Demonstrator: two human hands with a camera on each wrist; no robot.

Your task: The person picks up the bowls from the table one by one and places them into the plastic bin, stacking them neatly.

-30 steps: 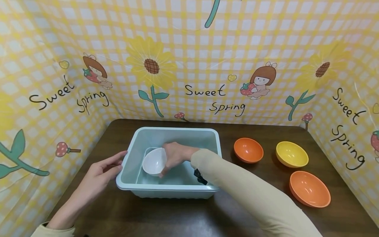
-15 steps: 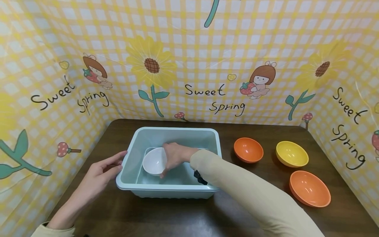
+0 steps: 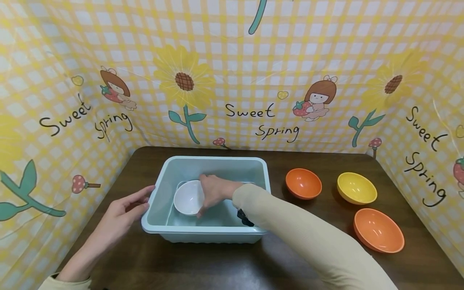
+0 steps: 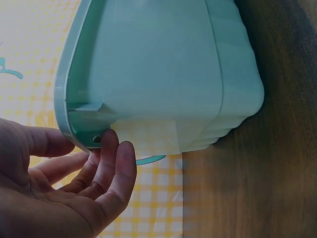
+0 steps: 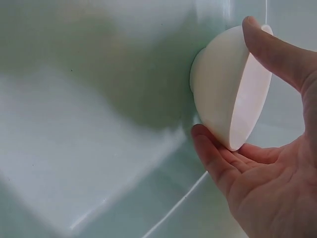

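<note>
A white bowl [image 3: 186, 198] is inside the light blue-green plastic basin [image 3: 206, 229], toward its left end. Reaching over the basin's right side, my right hand [image 3: 214, 194] grips the bowl by its right edge. In the right wrist view, the thumb [image 5: 277, 52] lies on one side of the bowl's rim and the fingers [image 5: 218, 158] on the opposite side, with the bowl's base close to the basin floor. My left hand [image 3: 121, 213] holds the basin's left rim. The left wrist view shows its thumb and fingers pinching the rim near a corner.
To the right of the basin stand a red-orange bowl [image 3: 303, 184], a yellow bowl [image 3: 357, 188] and a lighter orange bowl [image 3: 378, 230]. All are on the dark wooden table [image 3: 203, 266]. A yellow checked cloth [image 3: 239, 72] walls in the back and both sides.
The white bowl has tipped slightly flatter within the basin, my right hand keeping its grip. My left hand stays at the rim, and the other bowls stand unmoved.
</note>
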